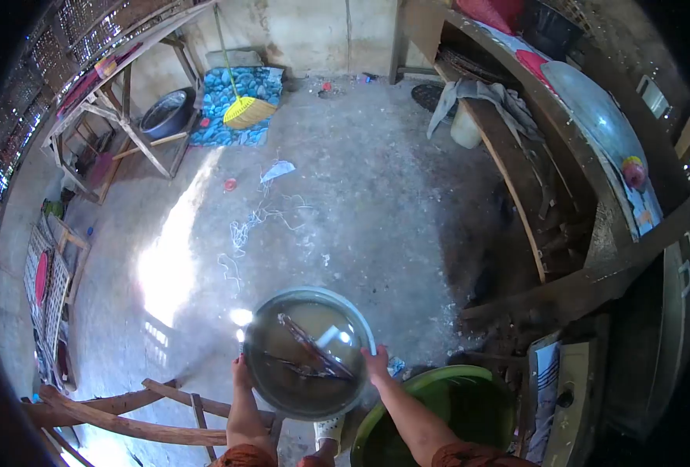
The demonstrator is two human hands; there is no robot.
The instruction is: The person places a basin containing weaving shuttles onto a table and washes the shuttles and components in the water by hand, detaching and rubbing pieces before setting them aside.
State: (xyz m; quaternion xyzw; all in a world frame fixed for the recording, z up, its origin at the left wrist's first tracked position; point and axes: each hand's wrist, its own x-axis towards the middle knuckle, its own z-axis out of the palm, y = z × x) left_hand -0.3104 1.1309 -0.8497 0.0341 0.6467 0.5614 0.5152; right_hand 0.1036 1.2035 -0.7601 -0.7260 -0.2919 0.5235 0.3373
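Note:
A round grey basin (308,403) of murky water is held up between my two hands, above the concrete floor. My left hand (241,370) is closed on its left rim, and my right hand (377,364) grips the right rim. In the water lie long dark brown pieces (314,348), whose kind I cannot make out, and a small white piece (328,336). Just right of the basin, below my right forearm, stands a large green tub (469,375) with dark liquid in it. One foot in a light patterned shoe (329,429) shows under the basin.
Wooden rails (135,419) run along the lower left. Tangled white string (240,233) lies on the floor ahead. A yellow broom (248,111) rests on a blue mat (217,86) near a dark tub (166,114). Wooden shelving (508,183) lines the right side.

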